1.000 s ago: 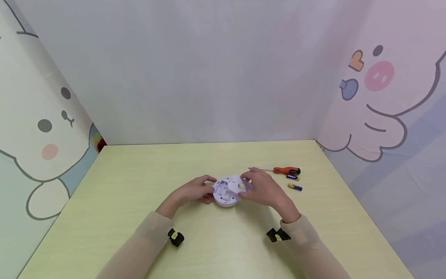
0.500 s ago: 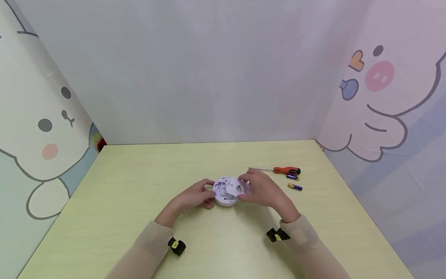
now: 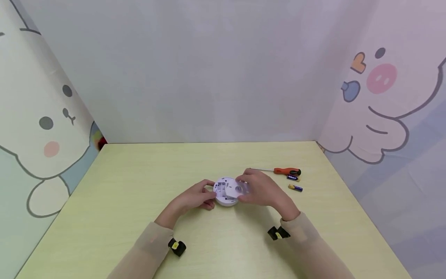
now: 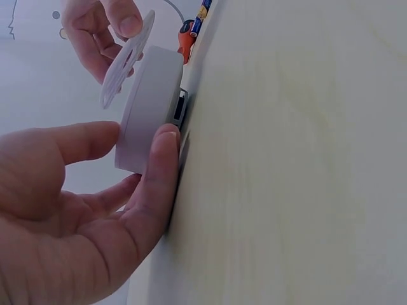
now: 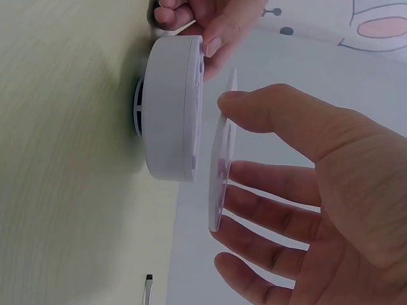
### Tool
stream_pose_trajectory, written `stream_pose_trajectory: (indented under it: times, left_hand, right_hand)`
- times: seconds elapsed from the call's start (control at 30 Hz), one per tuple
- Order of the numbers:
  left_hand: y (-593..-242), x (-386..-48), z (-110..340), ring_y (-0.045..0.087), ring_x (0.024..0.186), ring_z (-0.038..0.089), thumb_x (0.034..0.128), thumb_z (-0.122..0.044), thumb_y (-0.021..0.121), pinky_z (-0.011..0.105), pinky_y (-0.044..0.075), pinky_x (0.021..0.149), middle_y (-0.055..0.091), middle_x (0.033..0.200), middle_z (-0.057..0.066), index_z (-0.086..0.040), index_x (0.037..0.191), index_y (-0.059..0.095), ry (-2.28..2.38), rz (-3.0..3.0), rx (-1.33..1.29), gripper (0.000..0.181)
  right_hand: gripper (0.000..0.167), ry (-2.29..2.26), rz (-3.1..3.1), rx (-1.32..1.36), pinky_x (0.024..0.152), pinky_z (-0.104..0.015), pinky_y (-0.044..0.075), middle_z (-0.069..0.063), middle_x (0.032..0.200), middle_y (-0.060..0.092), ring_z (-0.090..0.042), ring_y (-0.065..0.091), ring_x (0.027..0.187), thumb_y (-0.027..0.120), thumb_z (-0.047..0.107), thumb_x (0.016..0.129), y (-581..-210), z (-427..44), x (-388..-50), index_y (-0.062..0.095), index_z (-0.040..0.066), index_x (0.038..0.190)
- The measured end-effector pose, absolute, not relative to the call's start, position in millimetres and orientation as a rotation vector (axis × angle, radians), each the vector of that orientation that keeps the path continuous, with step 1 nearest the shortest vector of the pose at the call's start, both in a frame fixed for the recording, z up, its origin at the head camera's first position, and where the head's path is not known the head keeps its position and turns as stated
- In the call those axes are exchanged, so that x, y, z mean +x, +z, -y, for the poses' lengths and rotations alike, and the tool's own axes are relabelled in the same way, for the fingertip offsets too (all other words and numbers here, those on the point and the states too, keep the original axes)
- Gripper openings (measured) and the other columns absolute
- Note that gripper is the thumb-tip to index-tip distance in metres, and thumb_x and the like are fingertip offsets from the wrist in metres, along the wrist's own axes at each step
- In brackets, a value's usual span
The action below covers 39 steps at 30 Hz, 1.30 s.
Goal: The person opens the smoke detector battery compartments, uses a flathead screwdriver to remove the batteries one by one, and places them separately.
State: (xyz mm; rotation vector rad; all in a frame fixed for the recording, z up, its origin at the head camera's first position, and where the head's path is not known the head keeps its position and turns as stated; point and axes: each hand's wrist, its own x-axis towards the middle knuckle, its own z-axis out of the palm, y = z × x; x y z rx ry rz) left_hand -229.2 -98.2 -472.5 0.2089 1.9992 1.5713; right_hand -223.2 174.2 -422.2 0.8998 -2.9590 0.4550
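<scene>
A round white device (image 3: 220, 197), resembling a smoke alarm, lies on the table with recessed fittings in its upper face. My left hand (image 3: 195, 197) grips its left side; in the left wrist view, the thumb is at the upper rim and a finger lies low along the side wall. A thin white cover plate (image 3: 230, 190) with a round hole is pinched at its edge by my right hand (image 3: 262, 188), over the device's right part. The right wrist view shows a gap between the plate (image 5: 220, 171) and the device body (image 5: 168, 108).
To the right on the pale table (image 3: 156, 166) lies a screwdriver (image 3: 286, 171) with a red and black handle. Two small batteries, one nearer the handle (image 3: 293, 178) and one in front (image 3: 295, 188), lie beside it. A grey-white curtain (image 3: 209, 77) stands behind the table.
The cover plate has tipped flatter and shifted slightly left over the device. My left hand has moved a little, its thumb now further onto the rim. The screwdriver and batteries lie as before.
</scene>
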Motion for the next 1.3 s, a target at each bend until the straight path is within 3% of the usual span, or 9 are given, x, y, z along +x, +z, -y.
stream_pose_trajectory:
  times: [0.63,1.3]
  left_hand:
    - [-471,-228,103,0.072,0.082,0.02,0.109,-0.017,0.059,0.034,0.065,0.079,0.07,0.107,0.019,-0.004,0.149,0.045,1.574,-1.972,0.224,0.045]
    - [-472,-229,104,0.072,0.085,0.021,0.11,-0.018,0.058,0.035,0.065,0.082,0.069,0.109,0.02,-0.005,0.15,0.045,1.576,-1.963,0.232,0.044]
  right_hand:
    - [0.052,0.349,3.012,1.179,0.095,-0.038,0.059,-0.004,0.119,0.068,-0.019,0.063,0.103,0.091,0.035,0.085,-413,-155,-251,0.076,0.012,0.13]
    - [0.053,0.257,3.057,1.261,0.09,-0.034,0.058,-0.003,0.121,0.068,-0.016,0.061,0.102,0.09,0.038,0.086,-413,-143,-256,0.076,0.014,0.131]
